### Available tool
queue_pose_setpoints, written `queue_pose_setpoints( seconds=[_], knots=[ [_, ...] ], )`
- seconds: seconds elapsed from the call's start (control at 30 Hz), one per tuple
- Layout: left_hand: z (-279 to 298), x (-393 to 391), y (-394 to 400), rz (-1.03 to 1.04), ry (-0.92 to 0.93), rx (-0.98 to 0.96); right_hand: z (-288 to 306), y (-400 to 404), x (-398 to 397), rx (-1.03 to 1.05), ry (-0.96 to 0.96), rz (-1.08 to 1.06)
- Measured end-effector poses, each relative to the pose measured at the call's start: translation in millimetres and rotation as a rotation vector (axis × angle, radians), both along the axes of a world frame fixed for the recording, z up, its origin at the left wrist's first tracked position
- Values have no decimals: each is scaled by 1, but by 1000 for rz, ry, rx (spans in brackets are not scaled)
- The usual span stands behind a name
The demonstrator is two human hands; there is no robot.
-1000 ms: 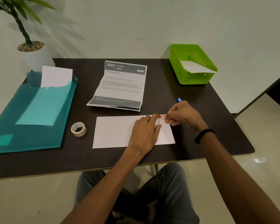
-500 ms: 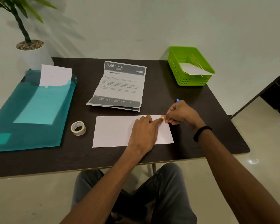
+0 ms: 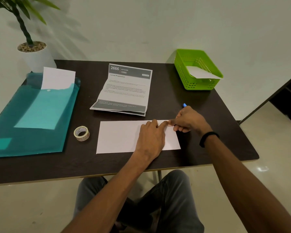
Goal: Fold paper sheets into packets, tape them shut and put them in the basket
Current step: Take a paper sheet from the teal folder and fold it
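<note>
Now my left hand [image 3: 151,137] lies flat on the folded paper packet [image 3: 121,137] in the middle of the frame, fingers straight and close together, pressing it down on the dark table [image 3: 208,148]. My right hand [image 3: 188,120] sits at the packet's top right edge. Its thumb and finger pinch a small piece of tape [image 3: 169,124] against the paper, just where my left fingertip meets it. A bit of a blue thing [image 3: 184,105] pokes out behind this hand; I cannot tell what it is.

Not much has changed since a moment ago. Both hands are in the same spots and the packet has not slid. Only the view has shifted a little. I think this means I am still rubbing the tape down, so the flap is not quite sealed yet.

The tape roll [image 3: 81,133] stands just left of the packet, apart from it. The green basket [image 3: 183,68] is in the upper right of the frame, well apart from my hands, and one white packet [image 3: 200,73] already rests inside it. This one should go there too, once the tape sticks.

A printed sheet [image 3: 126,89] lies above the packet, toward the middle top. A teal folder [image 3: 32,115] with a white sheet [image 3: 57,78] sticking out fills the left side. A potted plant [image 3: 30,46] stands in the upper left corner.
</note>
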State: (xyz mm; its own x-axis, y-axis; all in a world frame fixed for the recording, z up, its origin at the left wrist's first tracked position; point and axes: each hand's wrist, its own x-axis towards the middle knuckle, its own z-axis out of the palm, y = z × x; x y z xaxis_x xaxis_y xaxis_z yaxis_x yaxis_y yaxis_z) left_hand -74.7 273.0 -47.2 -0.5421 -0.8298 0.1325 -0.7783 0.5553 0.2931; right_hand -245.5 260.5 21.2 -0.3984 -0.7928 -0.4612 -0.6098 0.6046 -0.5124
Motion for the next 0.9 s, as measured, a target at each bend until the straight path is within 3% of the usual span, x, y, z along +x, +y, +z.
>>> queue_pose_setpoints(
  seconds=[0.4, 0.5, 0.63, 0.9],
  knots=[
    [12, -14, 1, 22, -213, 40, -8, 16, -13, 35, -32, 36],
    [11, -11, -1, 21, -171, 77, -5, 19, -15, 65, -65, 64],
    [5, -8, 2, 59, -63, 99, -13, 20, -11, -69, -95, -50],
    [7, -9, 4, 56, -68, 108, -6, 21, -6, -15, -66, 9]
  ],
)
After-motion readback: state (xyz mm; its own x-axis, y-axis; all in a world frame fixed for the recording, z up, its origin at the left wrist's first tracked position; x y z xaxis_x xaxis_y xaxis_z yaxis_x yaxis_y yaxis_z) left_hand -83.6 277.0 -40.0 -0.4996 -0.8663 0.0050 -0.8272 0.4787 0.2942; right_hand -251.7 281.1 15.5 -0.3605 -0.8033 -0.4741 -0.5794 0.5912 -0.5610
